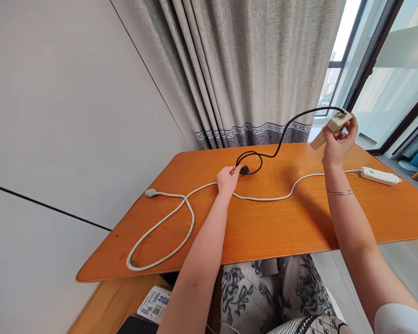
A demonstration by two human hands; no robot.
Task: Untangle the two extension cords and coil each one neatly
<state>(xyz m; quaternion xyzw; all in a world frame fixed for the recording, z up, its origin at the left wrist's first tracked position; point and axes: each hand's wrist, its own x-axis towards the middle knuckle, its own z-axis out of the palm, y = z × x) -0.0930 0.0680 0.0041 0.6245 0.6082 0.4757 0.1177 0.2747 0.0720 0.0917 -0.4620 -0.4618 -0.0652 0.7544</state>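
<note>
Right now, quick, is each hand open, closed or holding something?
Left hand: closed, fingertips pinching the black cord near its loose plug.
Right hand: closed, holding the beige power strip above the table.

Gray curtain with patterned hem beside dark-framed window

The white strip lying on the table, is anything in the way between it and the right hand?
Nothing visible stands between the right hand and the white strip. But that hand is already full: it holds the cream strip, with a black cord leading from it, above the table.
</note>
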